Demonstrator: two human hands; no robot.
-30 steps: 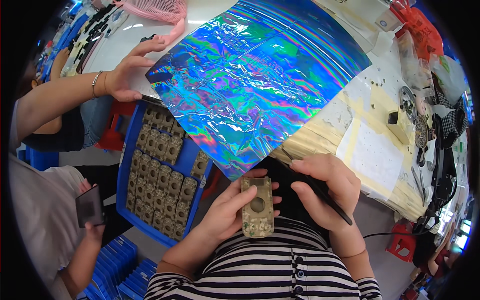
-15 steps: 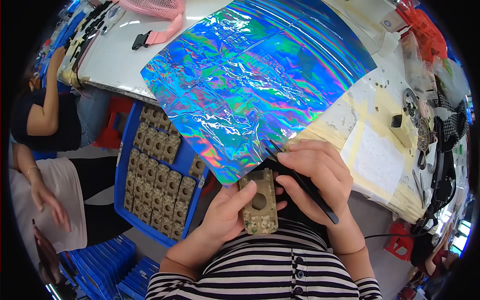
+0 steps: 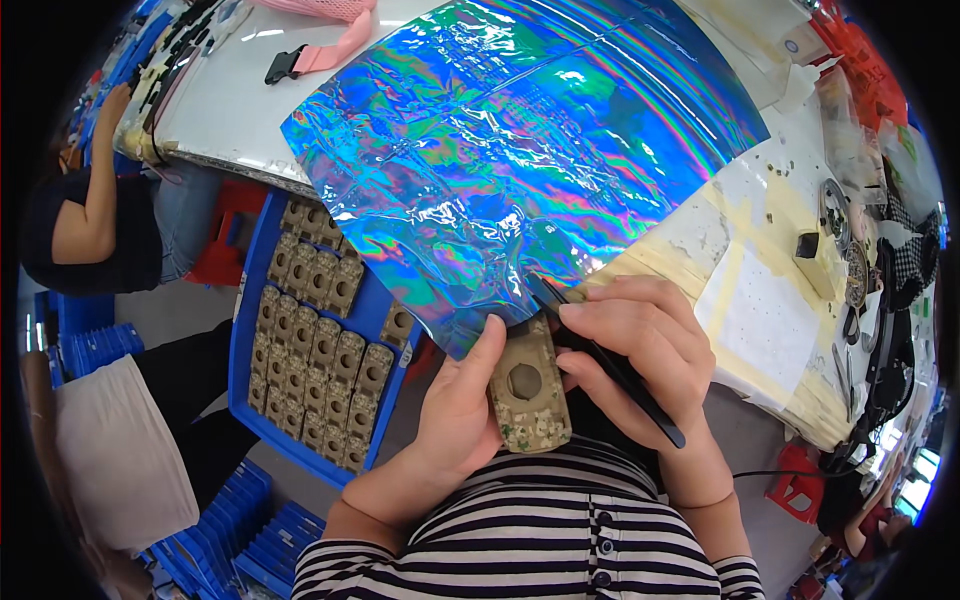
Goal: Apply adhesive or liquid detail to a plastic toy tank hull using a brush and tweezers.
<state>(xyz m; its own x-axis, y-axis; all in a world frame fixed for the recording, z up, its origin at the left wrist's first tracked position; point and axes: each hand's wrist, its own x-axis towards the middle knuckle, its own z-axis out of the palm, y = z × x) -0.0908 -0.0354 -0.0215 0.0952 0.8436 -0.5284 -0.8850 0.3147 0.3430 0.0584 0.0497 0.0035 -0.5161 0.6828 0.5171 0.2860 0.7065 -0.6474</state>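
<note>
My left hand (image 3: pixel 455 410) is closed on a tan, camouflage-patterned plastic case (image 3: pixel 537 425) with a round hole in its middle. Its thumb points up along the case's left edge, and the other fingers are mostly hidden behind. A large, creased, iridescent blue sheet of film (image 3: pixel 520 150) reaches over the table edge, and its near corner overlaps the upper end of the case. Pinched in my right hand (image 3: pixel 650 340) are black tweezers (image 3: pixel 640 398), their tips at the film's edge just above the case. Whether the tips grip the film I cannot tell.
A blue tray (image 3: pixel 240 395) with rows of similar cases stands to my left. Paper (image 3: pixel 755 310), a yellowish block (image 3: pixel 820 265) and small tools lie on the right of the table (image 3: pixel 230 100). A pink strap (image 3: pixel 335 50) lies beyond; other people sit at left.
The case has moved slightly right and up, bringing its top end under the film's corner. My left thumb has slid off its face to its upper edge. The tweezers stay nearly in place.
</note>
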